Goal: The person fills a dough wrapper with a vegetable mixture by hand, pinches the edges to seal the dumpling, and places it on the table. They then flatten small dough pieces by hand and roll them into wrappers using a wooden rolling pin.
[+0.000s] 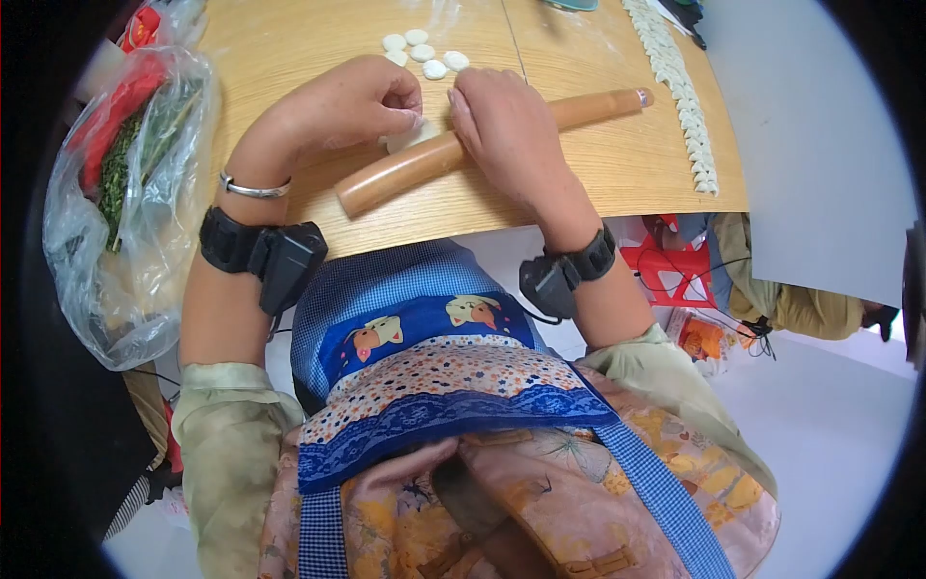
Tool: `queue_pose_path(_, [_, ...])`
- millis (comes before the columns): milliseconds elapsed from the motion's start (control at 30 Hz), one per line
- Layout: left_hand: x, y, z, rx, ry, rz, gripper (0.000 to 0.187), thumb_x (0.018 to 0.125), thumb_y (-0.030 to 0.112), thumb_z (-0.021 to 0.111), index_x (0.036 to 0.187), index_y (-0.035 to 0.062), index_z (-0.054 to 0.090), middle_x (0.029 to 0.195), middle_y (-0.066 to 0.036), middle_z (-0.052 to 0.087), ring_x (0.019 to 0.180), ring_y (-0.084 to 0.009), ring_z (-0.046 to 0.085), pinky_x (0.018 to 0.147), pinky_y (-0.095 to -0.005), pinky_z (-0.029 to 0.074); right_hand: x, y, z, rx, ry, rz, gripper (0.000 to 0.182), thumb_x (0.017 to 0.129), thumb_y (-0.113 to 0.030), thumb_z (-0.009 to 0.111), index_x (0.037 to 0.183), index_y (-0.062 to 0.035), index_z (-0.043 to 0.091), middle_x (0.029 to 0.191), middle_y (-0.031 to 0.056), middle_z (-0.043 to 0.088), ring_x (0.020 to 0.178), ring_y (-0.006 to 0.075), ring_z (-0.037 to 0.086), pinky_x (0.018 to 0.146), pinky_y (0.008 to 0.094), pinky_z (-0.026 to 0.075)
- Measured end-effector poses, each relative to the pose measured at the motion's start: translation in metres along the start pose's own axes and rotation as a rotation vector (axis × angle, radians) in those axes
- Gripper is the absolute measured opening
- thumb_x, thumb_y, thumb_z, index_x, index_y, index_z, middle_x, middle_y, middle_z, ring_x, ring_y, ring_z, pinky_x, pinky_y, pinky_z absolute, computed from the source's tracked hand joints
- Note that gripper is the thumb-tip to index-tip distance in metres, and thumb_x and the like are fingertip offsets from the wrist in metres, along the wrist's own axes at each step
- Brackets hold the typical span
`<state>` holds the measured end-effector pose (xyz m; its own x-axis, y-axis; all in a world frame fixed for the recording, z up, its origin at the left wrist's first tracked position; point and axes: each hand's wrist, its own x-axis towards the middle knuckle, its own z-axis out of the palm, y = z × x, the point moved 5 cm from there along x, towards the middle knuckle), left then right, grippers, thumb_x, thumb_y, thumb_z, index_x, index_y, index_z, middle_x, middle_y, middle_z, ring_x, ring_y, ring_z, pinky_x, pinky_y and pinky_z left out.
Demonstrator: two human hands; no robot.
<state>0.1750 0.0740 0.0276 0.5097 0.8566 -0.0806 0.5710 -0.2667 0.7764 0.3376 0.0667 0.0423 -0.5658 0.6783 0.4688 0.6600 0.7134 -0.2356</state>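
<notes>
My left hand (352, 101) is closed in a pinch on the edge of a flat dough wrapper (413, 137) that lies on the wooden table. Across the near side of that wrapper runs a wooden rolling pin (405, 174), slanting up to the right. My right hand (509, 130) is wrapped over the pin's middle and hides that part of it. Just beyond my hands sit several small round pieces of dough (434, 69), pale and flattened. Part of the wrapper is hidden by the pin and my left fingers.
Along the table's (617, 179) right side runs a long row of overlapping white dough shapes (685, 96). A clear plastic bag (145, 232) with greens and something red bulges at the left edge. Below right stands a red stool (675, 270), near another person's legs.
</notes>
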Motion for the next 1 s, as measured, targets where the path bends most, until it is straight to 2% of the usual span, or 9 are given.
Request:
queue_pose_path(200, [0.001, -0.002, -0.003, -0.038, 0.007, -0.035, 0.026, 0.093, 0.023, 0.065, 0.087, -0.0026, 0.064, 0.069, -0.001, 0.054, 0.065, -0.0092, 0.047, 0.06, -0.0283, 0.042, 0.029, 0.007, 0.014, 0.004, -0.034, 0.042, 0.02, 0.094, -0.018, 0.058, 0.086, -0.0008, 0.064, 0.083, 0.0196, 0.067, 0.084, 0.0397, 0.063, 0.077, 0.0506, 0.05])
queue_pose_path(333, [0.001, 0.0, 0.002, -0.065, 0.027, -0.03, 0.022, 0.091, 0.019, 0.066, 0.086, -0.0026, 0.063, 0.068, -0.002, 0.055, 0.065, -0.0098, 0.047, 0.06, -0.0284, 0.042, 0.021, 0.006, 0.012, 0.01, -0.071, 0.057, 0.02, 0.094, -0.018, 0.058, 0.085, -0.0007, 0.064, 0.082, 0.0201, 0.067, 0.083, 0.0402, 0.063, 0.076, 0.0512, 0.05])
queue_pose_path(400, [0.001, 0.005, 0.005, -0.052, 0.064, 0.104, 0.016, 0.087, 0.013, 0.067, 0.083, -0.0013, 0.061, 0.068, -0.001, 0.055, 0.064, -0.0098, 0.047, 0.06, -0.0282, 0.041, 0.007, 0.002, 0.006, 0.003, -0.074, 0.058, 0.02, 0.093, -0.02, 0.059, 0.085, -0.0024, 0.064, 0.079, 0.0188, 0.066, 0.081, 0.0391, 0.062, 0.073, 0.051, 0.048])
queue_pose_path(600, [0.0, 0.003, 0.0, 0.02, -0.003, 0.067, 0.013, 0.081, 0.008, 0.067, 0.081, 0.0013, 0.056, 0.07, 0.0, 0.055, 0.064, -0.0075, 0.047, 0.058, -0.0259, 0.04, -0.024, -0.011, -0.009, -0.056, -0.02, -0.004, 0.02, 0.092, -0.024, 0.061, 0.081, -0.0068, 0.061, 0.077, 0.0115, 0.061, 0.079, 0.0317, 0.058, 0.072, 0.0459, 0.041])
queue_pose_path(633, [-0.001, 0.001, -0.002, 0.022, -0.004, 0.069, 0.013, 0.081, 0.008, 0.067, 0.081, 0.0013, 0.056, 0.07, 0.0, 0.055, 0.064, -0.0075, 0.047, 0.058, -0.0259, 0.04, -0.025, -0.012, -0.009, -0.057, -0.019, -0.003, 0.02, 0.092, -0.024, 0.061, 0.081, -0.0068, 0.061, 0.077, 0.0115, 0.061, 0.079, 0.0317, 0.058, 0.072, 0.0459, 0.041])
queue_pose_path(700, [-0.003, -0.002, 0.0, -0.176, -0.098, -0.009, 0.011, 0.083, 0.01, 0.065, 0.084, 0.0015, 0.059, 0.071, 0.001, 0.055, 0.063, -0.0062, 0.048, 0.056, -0.023, 0.04, -0.026, -0.015, -0.009, -0.074, -0.003, -0.013, 0.021, 0.091, -0.025, 0.062, 0.08, -0.007, 0.061, 0.079, 0.0096, 0.06, 0.081, 0.0302, 0.057, 0.074, 0.0455, 0.04])
queue_pose_path(833, [-0.004, -0.002, 0.002, -0.194, -0.08, -0.112, 0.01, 0.086, 0.011, 0.065, 0.089, 0.0015, 0.062, 0.072, 0.002, 0.056, 0.063, -0.0055, 0.049, 0.054, -0.0208, 0.039, -0.015, -0.012, 0.0, -0.122, -0.006, -0.014, 0.021, 0.091, -0.026, 0.062, 0.081, -0.0068, 0.062, 0.078, 0.0094, 0.061, 0.08, 0.0294, 0.058, 0.073, 0.0452, 0.041])
queue_pose_path(900, [-0.003, -0.004, 0.002, -0.185, -0.072, -0.14, 0.014, 0.09, 0.013, 0.065, 0.09, -0.0005, 0.064, 0.072, 0.001, 0.056, 0.064, -0.0067, 0.049, 0.057, -0.0234, 0.041, -0.005, -0.011, 0.004, -0.11, 0.029, -0.025, 0.02, 0.091, -0.024, 0.061, 0.082, -0.0059, 0.063, 0.077, 0.0116, 0.063, 0.079, 0.0317, 0.06, 0.07, 0.0468, 0.044])
queue_pose_path(1000, [-0.001, -0.001, -0.003, 0.003, -0.057, -0.02, 0.018, 0.091, 0.015, 0.067, 0.087, -0.0021, 0.064, 0.072, 0.001, 0.057, 0.066, -0.0076, 0.049, 0.06, -0.026, 0.043, 0.012, -0.007, 0.013, -0.033, -0.002, -0.025, 0.019, 0.091, -0.021, 0.059, 0.084, -0.0045, 0.064, 0.078, 0.015, 0.066, 0.079, 0.0356, 0.062, 0.069, 0.0498, 0.047])
